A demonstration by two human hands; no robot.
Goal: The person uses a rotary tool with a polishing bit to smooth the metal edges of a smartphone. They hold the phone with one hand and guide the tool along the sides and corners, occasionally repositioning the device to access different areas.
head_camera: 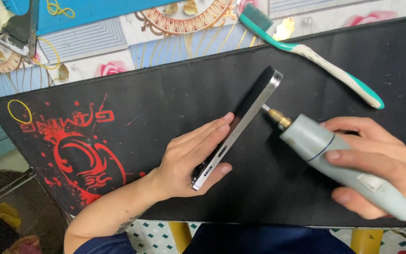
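Phone [238, 124] is stood on its long edge on the black mat [165, 94] near the middle of the surface, its long axis running from near-left to far-right. It is clasped by the left hand [191, 162]. A grey rotary tool [339, 164], gripped in the closed right hand [381, 162], is pointed far-left, its tip at the phone's metal side.

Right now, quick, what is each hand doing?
Left hand: closed on the phone, holding it on edge on the black mat.
Right hand: closed around the grey rotary tool, tip at the phone's frame.
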